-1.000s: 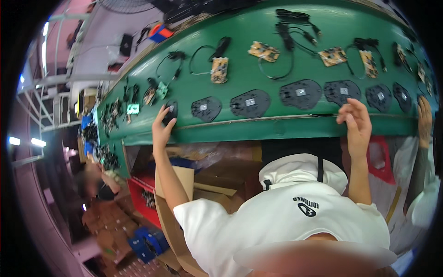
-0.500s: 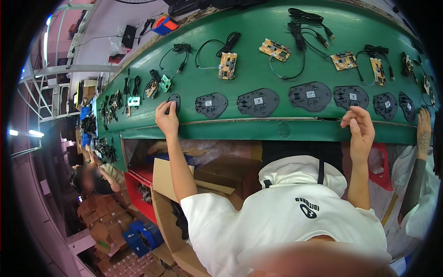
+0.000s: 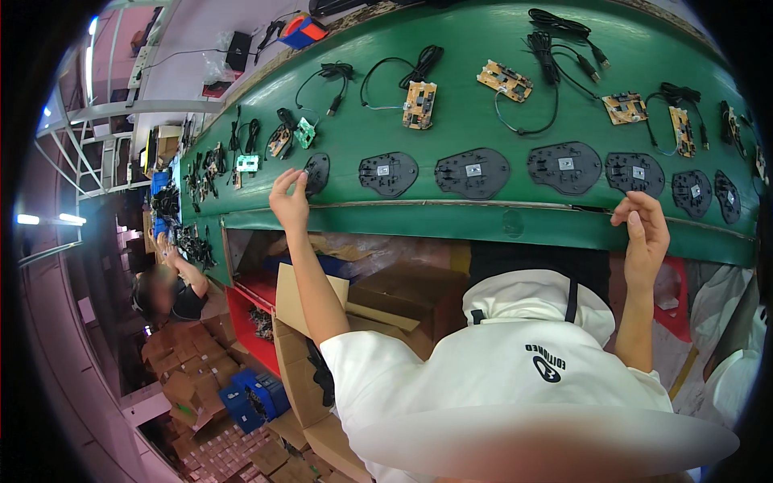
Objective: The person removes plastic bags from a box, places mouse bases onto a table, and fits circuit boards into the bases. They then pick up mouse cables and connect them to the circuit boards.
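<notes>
My left hand (image 3: 291, 200) is at the table's front edge, thumb and fingers drawn together beside the leftmost black plastic shell (image 3: 318, 174). Something small and pale shows at the fingertips, too small to name. My right hand (image 3: 644, 229) is farther right at the same edge, its fingers pinched at the end of a thin dark stick-like tool (image 3: 593, 209). Between and beyond my hands lies a row of rounded black shells (image 3: 473, 174), several with a small pale square in the middle. Behind them are tan circuit boards (image 3: 419, 105) with black cables.
The green tabletop (image 3: 266, 183) curves away to the left, with green boards (image 3: 247, 163) and heaped cables (image 3: 188, 245). Another person (image 3: 173, 294) sits at the far left. Open cardboard boxes (image 3: 310, 294) and a red crate (image 3: 251, 330) stand below the table.
The view has shifted, so the table's things sit farther right. My left hand has drawn slightly left from the leftmost shell. The hand at the far right edge is out of view.
</notes>
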Motion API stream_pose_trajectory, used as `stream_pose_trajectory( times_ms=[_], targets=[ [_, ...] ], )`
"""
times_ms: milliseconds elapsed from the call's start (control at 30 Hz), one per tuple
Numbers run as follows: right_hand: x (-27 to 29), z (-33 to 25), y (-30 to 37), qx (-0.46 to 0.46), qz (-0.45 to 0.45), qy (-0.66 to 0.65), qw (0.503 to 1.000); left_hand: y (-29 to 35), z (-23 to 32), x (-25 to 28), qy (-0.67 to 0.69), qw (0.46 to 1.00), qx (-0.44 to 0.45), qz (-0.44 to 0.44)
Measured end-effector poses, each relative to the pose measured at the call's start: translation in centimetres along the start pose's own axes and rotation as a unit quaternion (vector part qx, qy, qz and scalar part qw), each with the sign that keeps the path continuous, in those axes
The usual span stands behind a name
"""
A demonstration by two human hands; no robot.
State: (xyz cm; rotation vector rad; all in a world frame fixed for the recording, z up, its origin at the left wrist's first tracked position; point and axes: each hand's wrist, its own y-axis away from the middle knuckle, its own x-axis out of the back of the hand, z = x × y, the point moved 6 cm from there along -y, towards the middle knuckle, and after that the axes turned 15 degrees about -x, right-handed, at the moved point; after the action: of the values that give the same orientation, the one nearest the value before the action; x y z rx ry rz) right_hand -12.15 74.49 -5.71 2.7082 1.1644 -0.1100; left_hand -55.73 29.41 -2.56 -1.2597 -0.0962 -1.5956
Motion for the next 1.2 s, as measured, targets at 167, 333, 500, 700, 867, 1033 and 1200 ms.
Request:
stream_pose_trajectory(
  times_ms=[167,333,500,700,867,1033,1200],
  targets=[
    [-0.2,0.1,0.0,-0.005,0.005,0.007,1.0,0.2,0.1,-0.7,-0.027,0.998,0.008,-0.06],
    [-0.6,0.1,0.1,-0.009,0.004,0.007,1.0,0.3,-0.4,-0.7,-0.011,0.997,0.004,-0.075],
    [-0.8,0.2,0.2,-0.008,0.006,0.011,1.0,1.0,1.6,-1.5,-0.055,0.995,0.07,-0.033],
    [-1.4,0.3,0.5,-0.016,0.004,0.016,1.0,0.3,4.7,-3.7,-0.112,0.99,0.038,-0.082],
    [-1.5,0.3,0.6,-0.007,0.003,0.012,1.0,0.6,5.0,-3.0,0.023,0.993,-0.041,-0.107],
    [-1.5,0.1,0.4,-0.006,0.001,0.012,1.0,2.3,5.8,-1.6,-0.115,0.99,-0.084,-0.007],
    [-1.9,0.2,0.4,-0.006,-0.007,0.011,1.0,2.9,6.9,-2.4,-0.203,0.977,-0.066,0.004]
  ],
)
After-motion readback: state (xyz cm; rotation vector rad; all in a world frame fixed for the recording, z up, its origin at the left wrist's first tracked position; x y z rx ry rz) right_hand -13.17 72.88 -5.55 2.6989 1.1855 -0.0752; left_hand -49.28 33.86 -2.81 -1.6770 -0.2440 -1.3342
